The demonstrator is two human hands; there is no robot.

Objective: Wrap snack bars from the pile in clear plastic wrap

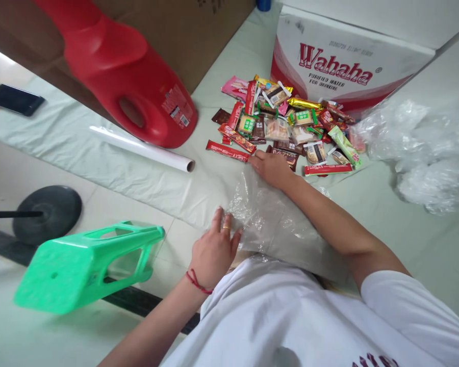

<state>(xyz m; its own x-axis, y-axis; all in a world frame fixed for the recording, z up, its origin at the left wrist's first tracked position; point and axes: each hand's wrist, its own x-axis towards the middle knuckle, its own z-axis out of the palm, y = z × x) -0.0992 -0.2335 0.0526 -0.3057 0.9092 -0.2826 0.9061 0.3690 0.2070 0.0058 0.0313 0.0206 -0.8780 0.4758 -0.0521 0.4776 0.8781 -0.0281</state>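
My left hand (214, 251), with a ring and a red cord bracelet, lies palm down with its fingers apart at the left edge of a clear plastic bag (275, 219). The bag is spread flat on the table in front of my shirt. Farther forward, my right hand (272, 167) rests palm down at the bag's far edge, its fingers stretched out and partly hidden. Its fingertips are beside the end of a red stick packet (227, 151) and a brown snack wrapper (290, 159). Beyond it spreads a loose pile of wrapped snacks (277, 130).
A Wahaha carton (329, 66) stands behind the snacks; crumpled clear plastic (436, 178) lies right. To the left are a red jug (133, 76), a white roll (149, 150) and a black phone (16, 100). A green stool (65, 275) lies tipped beside a round black base (48, 214).
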